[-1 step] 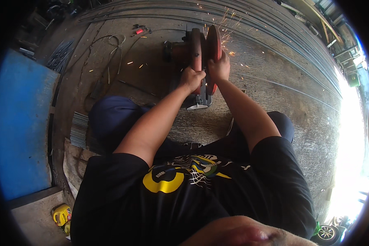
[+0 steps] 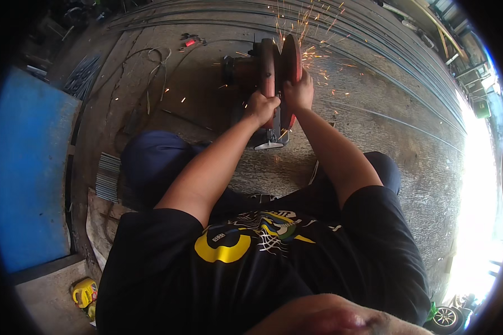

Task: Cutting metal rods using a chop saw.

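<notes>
On my head view, the left hand (image 2: 261, 109) wraps the handle (image 2: 268, 85) of a red cut-off saw (image 2: 290, 62); the right hand (image 2: 299, 91) sits at its right side. I see sparks (image 2: 309, 51) beyond the saw, long metal rods (image 2: 416, 84) to its right and a blue panel (image 2: 28, 167) well to its left.

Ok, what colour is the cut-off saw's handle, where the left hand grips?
The handle is dull red, best seen in the head view.

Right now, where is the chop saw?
In the head view, the chop saw is at upper centre, left hand on its handle, right hand by its round guard.
</notes>
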Available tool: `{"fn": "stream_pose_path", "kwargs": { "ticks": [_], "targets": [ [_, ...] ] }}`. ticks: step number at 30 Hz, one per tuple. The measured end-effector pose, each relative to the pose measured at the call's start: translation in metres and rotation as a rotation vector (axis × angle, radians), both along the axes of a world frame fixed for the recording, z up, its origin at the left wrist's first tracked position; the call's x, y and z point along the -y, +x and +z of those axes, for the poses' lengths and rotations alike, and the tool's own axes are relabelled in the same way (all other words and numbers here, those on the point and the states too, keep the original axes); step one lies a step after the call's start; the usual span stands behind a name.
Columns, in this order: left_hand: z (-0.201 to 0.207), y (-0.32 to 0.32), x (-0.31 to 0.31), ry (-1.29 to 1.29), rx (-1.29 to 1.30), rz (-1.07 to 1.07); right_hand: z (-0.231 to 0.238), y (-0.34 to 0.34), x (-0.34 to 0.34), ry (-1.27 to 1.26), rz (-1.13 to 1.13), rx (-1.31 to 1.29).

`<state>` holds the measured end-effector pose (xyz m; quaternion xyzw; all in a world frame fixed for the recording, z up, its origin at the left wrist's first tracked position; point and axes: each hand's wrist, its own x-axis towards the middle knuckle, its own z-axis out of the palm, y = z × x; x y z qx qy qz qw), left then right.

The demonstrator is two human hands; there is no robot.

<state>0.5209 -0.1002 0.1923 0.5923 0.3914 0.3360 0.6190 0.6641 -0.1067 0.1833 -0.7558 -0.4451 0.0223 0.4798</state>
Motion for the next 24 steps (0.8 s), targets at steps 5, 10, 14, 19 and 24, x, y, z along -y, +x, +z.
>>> {"fn": "stream_pose_path", "kwargs": {
  "ticks": [5,10,14,19,24],
  "targets": [
    [-0.005,-0.001,-0.001,0.058,-0.022,0.0,0.003,-0.003,0.005,0.067,0.0,0.047],
    [-0.014,0.0,-0.005,0.069,-0.093,0.026,0.002,-0.004,0.004,0.027,-0.023,0.044],
    [-0.011,-0.002,-0.005,0.179,-0.124,0.022,-0.001,-0.004,0.002,0.055,-0.029,0.055],
    [0.003,-0.005,0.003,0.151,-0.203,-0.019,0.0,-0.005,0.005,0.044,0.006,0.052],
    [0.001,-0.004,0.004,0.126,-0.158,0.01,-0.001,-0.004,0.005,0.045,0.014,0.086]
  ]
}}
